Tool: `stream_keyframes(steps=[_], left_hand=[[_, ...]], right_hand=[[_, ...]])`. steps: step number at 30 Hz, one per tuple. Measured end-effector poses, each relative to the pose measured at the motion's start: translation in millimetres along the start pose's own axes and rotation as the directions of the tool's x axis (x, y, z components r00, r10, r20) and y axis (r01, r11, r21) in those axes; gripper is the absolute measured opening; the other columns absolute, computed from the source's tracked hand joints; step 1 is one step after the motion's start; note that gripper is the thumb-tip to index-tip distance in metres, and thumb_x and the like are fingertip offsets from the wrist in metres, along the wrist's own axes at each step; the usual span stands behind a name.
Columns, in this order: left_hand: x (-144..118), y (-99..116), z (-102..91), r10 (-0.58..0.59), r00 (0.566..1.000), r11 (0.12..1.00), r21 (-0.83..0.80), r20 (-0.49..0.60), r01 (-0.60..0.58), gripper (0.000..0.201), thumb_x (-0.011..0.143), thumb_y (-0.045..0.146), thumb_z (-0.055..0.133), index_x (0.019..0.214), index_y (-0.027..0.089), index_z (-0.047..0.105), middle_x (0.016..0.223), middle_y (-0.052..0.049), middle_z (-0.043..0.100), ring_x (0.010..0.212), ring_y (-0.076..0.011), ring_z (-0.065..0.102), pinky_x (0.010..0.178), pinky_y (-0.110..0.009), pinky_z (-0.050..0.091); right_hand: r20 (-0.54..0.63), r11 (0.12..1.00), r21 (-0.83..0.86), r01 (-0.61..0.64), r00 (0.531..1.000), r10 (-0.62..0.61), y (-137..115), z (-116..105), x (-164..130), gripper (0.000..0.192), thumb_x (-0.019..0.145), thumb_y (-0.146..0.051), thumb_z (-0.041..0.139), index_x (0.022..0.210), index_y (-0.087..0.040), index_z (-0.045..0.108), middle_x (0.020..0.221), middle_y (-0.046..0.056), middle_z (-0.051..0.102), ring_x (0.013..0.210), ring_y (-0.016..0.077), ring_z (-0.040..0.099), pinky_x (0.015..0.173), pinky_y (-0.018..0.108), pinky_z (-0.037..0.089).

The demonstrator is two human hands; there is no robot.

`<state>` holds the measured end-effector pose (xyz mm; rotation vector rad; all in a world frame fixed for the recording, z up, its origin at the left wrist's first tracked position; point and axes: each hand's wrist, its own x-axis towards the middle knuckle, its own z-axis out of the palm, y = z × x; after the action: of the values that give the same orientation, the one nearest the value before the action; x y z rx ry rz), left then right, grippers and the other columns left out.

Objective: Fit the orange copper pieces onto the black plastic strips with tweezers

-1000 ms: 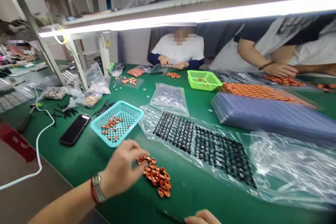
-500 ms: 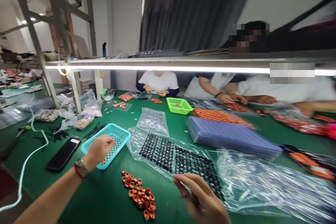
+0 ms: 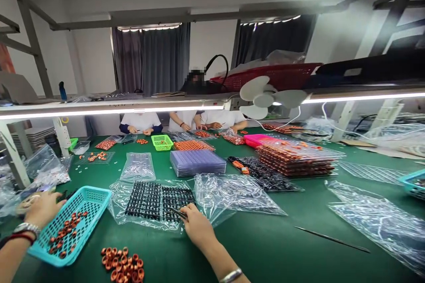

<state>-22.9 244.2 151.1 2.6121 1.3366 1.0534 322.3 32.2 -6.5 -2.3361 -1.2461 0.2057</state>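
My left hand is at the left rim of a turquoise basket, thumb and fingers apart; I cannot tell whether it touches the rim. Small orange ring-like parts lie inside the basket. My right hand pinches a pair of tweezers, their tips over a tray of black parts. This tray rests on a clear plastic bag. A loose pile of orange ring-like parts sits on the green table in front of me.
Behind the tray stand a stack of clear trays and a green basket. Orange-filled trays are piled at the right. A thin pointed rod lies nearer, beside plastic bags. A fan hangs from the shelf. Co-workers sit opposite.
The view has swung right. My left hand has come out of the turquoise basket to its left side. My right hand has moved over the black parts, with tweezers now plainly showing.
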Motion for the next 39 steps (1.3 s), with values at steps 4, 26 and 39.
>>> stream_keyframes(steps=[4, 26, 39], left_hand=[[-6, 19, 35.0, 0.115, 0.978, 0.993, 0.011, 0.172, -0.119, 0.018, 0.094, 0.024, 0.069, 0.107, 0.016, 0.079, 0.112, -0.012, 0.077, 0.111, -0.0358, 0.073, 0.104, -0.054, 0.057], [-71, 77, 124.9, 0.272, 0.734, 0.957, -0.094, 0.623, -0.275, 0.042, 0.105, 0.038, 0.056, 0.142, 0.023, 0.069, 0.154, -0.016, 0.064, 0.146, -0.0361, 0.057, 0.129, -0.064, 0.024], [-76, 70, 132.6, 0.282, 0.745, 0.955, -0.107, 0.604, -0.275, 0.04, 0.103, 0.035, 0.063, 0.14, 0.023, 0.07, 0.153, -0.016, 0.065, 0.146, -0.0328, 0.057, 0.13, -0.062, 0.021]], right_hand=[[0.049, 0.998, -0.031, -0.049, 0.998, 0.05, 4, -4, 3, 0.031, 0.101, -0.039, 0.07, 0.126, -0.02, 0.067, 0.13, 0.008, 0.069, 0.111, 0.0225, 0.071, 0.095, 0.044, 0.061], [0.033, 1.0, 0.0, 0.003, 0.999, -0.003, 18, 12, 13, 0.035, 0.101, -0.04, 0.069, 0.13, -0.02, 0.065, 0.134, 0.009, 0.067, 0.113, 0.0235, 0.07, 0.096, 0.046, 0.06], [-0.11, 0.973, 0.174, 0.153, 0.985, -0.135, 45, 30, 28, 0.033, 0.102, -0.041, 0.069, 0.126, -0.019, 0.067, 0.125, 0.008, 0.07, 0.105, 0.0211, 0.071, 0.091, 0.043, 0.062]])
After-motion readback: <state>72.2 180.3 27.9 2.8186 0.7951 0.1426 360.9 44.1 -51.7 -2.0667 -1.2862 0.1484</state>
